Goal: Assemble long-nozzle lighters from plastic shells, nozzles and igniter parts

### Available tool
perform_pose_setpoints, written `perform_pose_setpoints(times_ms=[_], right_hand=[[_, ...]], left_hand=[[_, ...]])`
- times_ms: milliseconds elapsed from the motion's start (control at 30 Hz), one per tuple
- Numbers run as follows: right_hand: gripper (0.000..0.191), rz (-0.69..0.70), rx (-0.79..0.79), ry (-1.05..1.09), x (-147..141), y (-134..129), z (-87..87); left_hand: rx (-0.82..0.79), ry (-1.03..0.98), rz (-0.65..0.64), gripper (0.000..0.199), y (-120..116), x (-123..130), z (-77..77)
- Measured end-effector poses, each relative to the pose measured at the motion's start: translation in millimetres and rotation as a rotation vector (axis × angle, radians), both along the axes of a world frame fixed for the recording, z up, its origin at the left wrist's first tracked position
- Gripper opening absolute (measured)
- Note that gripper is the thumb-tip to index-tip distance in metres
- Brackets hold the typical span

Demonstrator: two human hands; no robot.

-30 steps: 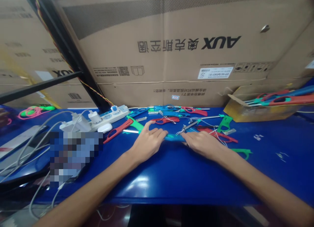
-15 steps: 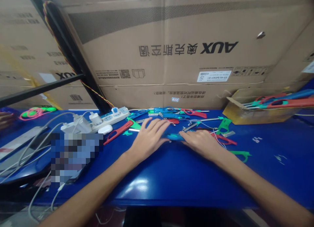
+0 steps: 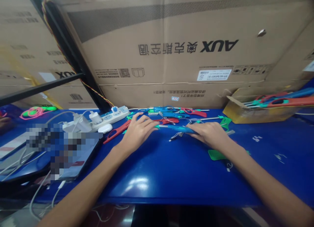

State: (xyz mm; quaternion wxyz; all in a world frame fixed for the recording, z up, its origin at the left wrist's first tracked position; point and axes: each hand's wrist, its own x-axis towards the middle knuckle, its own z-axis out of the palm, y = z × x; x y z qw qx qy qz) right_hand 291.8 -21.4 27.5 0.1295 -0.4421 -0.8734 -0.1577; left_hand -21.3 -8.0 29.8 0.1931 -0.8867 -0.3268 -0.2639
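My right hand (image 3: 211,134) is wrapped around the blue handle of a long-necked lighter (image 3: 183,129), held just above the blue table. The lighter's metal neck points left. At the end of that neck, the fingers of my left hand (image 3: 140,132) are closed on a small green piece (image 3: 157,126). Below the handle dangles a small part with thin wires (image 3: 177,135). Left of my left hand lies a red lighter handle (image 3: 117,131). A green handle shell (image 3: 217,154) rests under my right wrist. My fingers hide part of the lighter.
Several blue and red lighter parts (image 3: 169,113) lie along the back. A carton (image 3: 265,116) of lighters stands at right. On the left are a power strip (image 3: 116,115) with chargers, cables and a tablet (image 3: 85,158). Another person's hand (image 3: 4,122) shows at the far left edge.
My hands have moved apart, the left one leftward. The lighter's metal neck and green piece now show between them. The wired part hangs below the handle.
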Motion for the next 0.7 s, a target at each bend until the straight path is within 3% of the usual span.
perform_pose_setpoints(times_ms=[233,367,567,700], right_hand=[[0.047,0.114,-0.033,-0.026,-14.7,-8.1,-0.2],[0.043,0.151,0.001,-0.07,-16.2,-9.6,-0.7],[0.034,0.154,0.059,-0.105,-15.3,-10.5,-2.7],[0.037,0.167,0.014,-0.059,-14.4,-11.7,-1.8]], left_hand=[[-0.018,0.075,-0.111,0.027,-8.2,16.1,-10.9],[-0.049,0.118,-0.139,0.029,-8.3,15.4,-13.4],[-0.216,0.14,-0.146,0.033,-11.1,16.1,-10.5],[-0.238,0.121,-0.151,0.034,-11.8,18.2,-11.7]])
